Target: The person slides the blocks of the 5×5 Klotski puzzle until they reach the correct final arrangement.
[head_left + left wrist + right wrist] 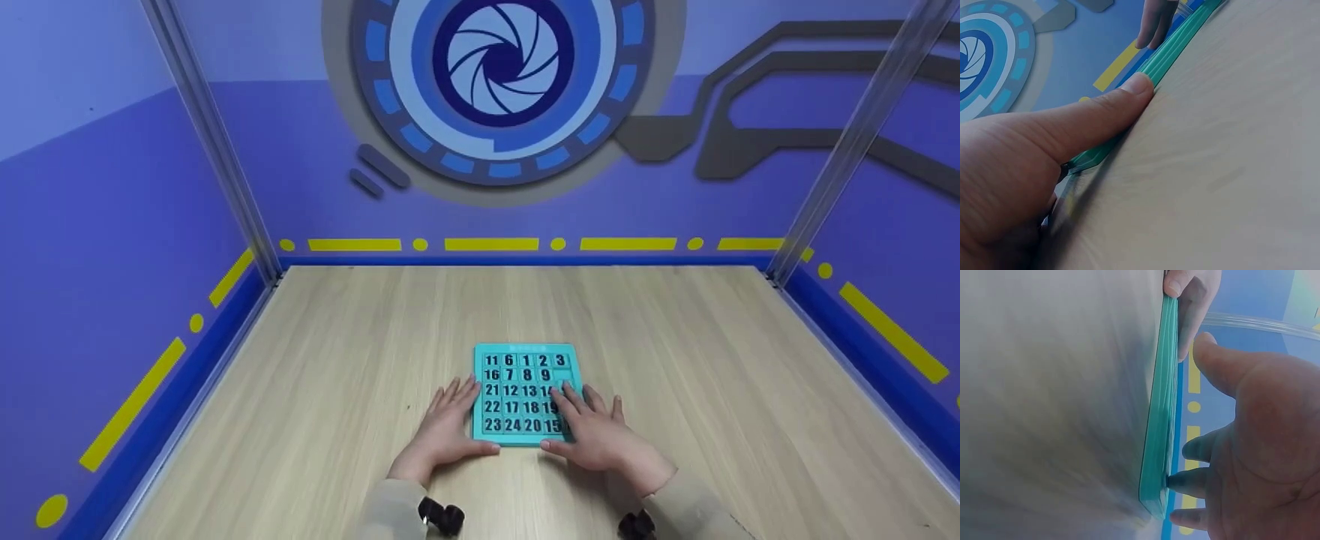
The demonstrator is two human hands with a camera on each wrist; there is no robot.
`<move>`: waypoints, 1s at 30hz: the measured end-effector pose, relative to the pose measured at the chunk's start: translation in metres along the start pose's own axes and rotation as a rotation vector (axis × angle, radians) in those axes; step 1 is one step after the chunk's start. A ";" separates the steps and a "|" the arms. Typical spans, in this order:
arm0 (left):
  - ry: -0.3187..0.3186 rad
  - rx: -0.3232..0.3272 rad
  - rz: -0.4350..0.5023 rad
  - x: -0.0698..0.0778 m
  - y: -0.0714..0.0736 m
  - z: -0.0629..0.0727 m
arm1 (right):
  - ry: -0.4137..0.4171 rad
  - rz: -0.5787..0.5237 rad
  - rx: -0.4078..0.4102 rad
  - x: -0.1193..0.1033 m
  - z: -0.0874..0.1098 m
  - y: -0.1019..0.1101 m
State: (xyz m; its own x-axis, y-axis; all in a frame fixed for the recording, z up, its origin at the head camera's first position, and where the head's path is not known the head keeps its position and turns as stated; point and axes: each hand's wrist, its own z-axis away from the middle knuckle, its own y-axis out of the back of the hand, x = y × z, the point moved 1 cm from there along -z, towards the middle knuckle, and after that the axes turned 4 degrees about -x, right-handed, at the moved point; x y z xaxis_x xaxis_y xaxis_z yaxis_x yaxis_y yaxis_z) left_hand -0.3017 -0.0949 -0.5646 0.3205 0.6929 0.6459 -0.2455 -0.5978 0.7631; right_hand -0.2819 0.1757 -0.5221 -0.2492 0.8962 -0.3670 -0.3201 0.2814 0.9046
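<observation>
A turquoise number slide puzzle [520, 399] lies flat on the wooden table, its black-numbered tiles facing up. Its top row reads 11, 6, 1, 2, 3, and a gap shows at the right end of the second row. My left hand [446, 429] holds the near left corner, fingers along the left side and thumb against the front edge. Over the right-hand columns, my right hand [600, 431] spreads its fingers, the fingertips at the tiles near 14 and the gap. That hand hides several right-column tiles. In the right wrist view its thumb [1216, 363] stands apart from the frame's edge.
The wooden table [360, 322] extends around the puzzle on all sides. Blue-purple panels with yellow dashes [491, 244] enclose it at the back, left and right. Clear corner posts [832, 172] rise at the back corners. Black straps [441, 516] sit at the wrists.
</observation>
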 end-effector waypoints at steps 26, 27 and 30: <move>0.015 0.000 0.021 -0.001 -0.001 0.000 | 0.009 -0.025 0.012 0.005 -0.021 0.001; 0.016 -0.001 0.021 -0.001 -0.001 0.000 | 0.008 -0.023 0.012 0.005 -0.021 0.001; 0.016 -0.003 0.021 -0.001 -0.001 0.000 | 0.008 -0.021 0.009 0.005 -0.022 0.001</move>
State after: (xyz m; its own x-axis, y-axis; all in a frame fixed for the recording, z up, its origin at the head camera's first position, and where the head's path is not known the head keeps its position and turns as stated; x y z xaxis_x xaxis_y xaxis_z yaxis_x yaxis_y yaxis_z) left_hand -0.3017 -0.0949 -0.5660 0.3003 0.6868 0.6619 -0.2543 -0.6112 0.7495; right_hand -0.3035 0.1732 -0.5279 -0.2499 0.8875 -0.3872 -0.3167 0.3030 0.8988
